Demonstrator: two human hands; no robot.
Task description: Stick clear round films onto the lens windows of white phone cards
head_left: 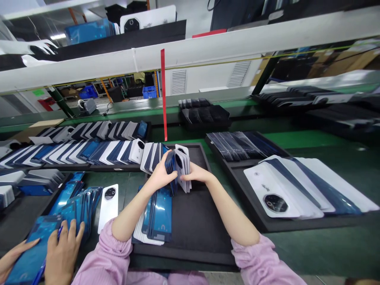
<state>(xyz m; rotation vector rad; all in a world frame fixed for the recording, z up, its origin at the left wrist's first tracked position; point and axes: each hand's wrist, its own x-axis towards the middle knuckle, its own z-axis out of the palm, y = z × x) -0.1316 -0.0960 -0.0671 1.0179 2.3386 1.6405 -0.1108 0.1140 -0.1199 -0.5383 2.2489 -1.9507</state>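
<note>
My left hand [160, 174] is closed on a small stack of dark blue phone back covers [170, 164], held on edge. Against them stand white phone back covers [184, 170] with round camera rings, gripped by my right hand [199, 173]. Both stacks are upright over a black foam tray [196, 225]. Nearer me in that tray, a fanned pile of blue film-faced covers [160, 213] lies on white ones. Behind my left hand, a row of white and dark covers [151, 156] leans at the tray's far left corner.
A co-worker's hands [63, 245], one with a blue pen, rest on blue covers at left. Beside them lies a single white cover [108, 206]. Trays of covers [101, 152] line the back left. Another tray [267, 223] stands at right. A red strip [164, 95] hangs from the shelf.
</note>
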